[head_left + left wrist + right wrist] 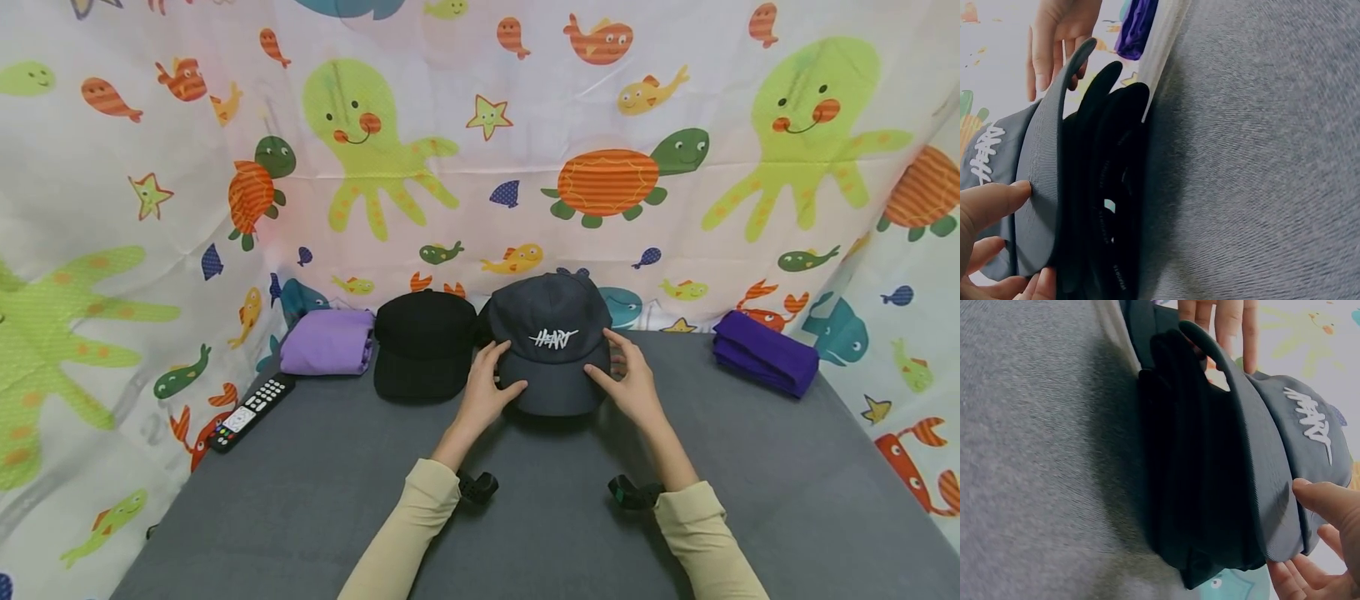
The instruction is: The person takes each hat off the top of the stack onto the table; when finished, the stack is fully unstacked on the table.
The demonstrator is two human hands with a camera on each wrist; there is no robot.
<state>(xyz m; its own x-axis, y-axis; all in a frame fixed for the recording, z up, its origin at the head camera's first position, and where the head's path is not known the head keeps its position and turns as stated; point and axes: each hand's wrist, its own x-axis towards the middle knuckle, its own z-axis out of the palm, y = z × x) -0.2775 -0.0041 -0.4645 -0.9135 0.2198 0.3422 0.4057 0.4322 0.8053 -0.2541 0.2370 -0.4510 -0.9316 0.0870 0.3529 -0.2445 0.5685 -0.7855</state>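
A dark grey cap (553,387) with white lettering rests on top of several black caps, whose stacked brims show in the left wrist view (1107,187) and the right wrist view (1179,469). The left hand (483,392) holds the grey cap's left side, thumb on the brim and fingers around its edge. On the other side the right hand (630,383) grips it likewise, its thumb (1322,497) on top near the seam where brim meets crown. Parts of the fingers are hidden beneath the brim.
Left of the hands, a separate black cap (423,346) sits beside a folded lilac cloth (326,342). A black remote (251,412) lies at the table's left edge. A folded dark purple cloth (765,352) is at the back right. Behind hangs a curtain (487,208) with sea animals.
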